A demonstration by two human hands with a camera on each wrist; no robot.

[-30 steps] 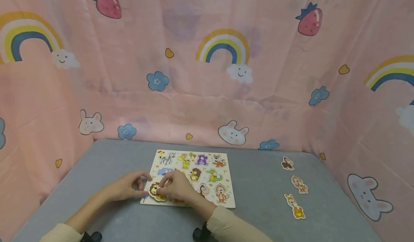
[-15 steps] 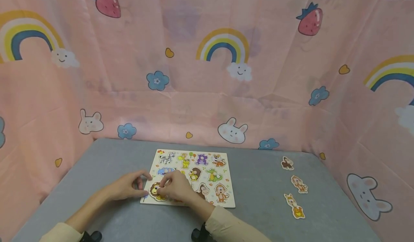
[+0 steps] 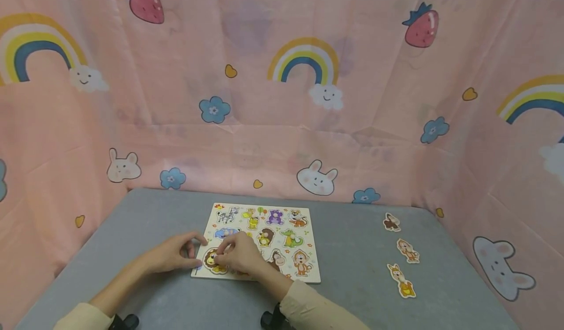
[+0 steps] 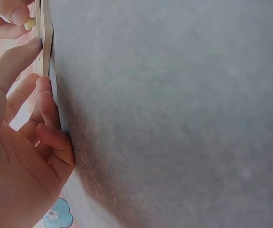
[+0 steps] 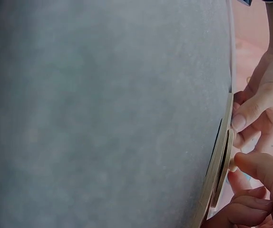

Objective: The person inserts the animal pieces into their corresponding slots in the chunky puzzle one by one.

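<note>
Firstly, right hand [image 3: 242,254]: thumb and fingertip pinched a small pale knob [image 4: 30,23].
Lion piece [image 3: 213,261]: sat under that pinch, on the puzzle board by its near left corner.
Left hand [image 3: 174,254]: thumb and forefinger curved, a gap between them, their tips at the board's left edge.
Puzzle board [image 3: 277,246]: lay flat on the grey table [image 3: 352,271], left of its middle, covered in animal pictures.
Loose pieces: lay apart toward the table's right edge, a brown piece [image 3: 391,222] nearest the far right corner, then a tan piece [image 3: 408,251], then a long-eared piece [image 3: 401,281].
Backdrop [image 3: 282,149]: pink cloth hung behind the far edge.
</note>
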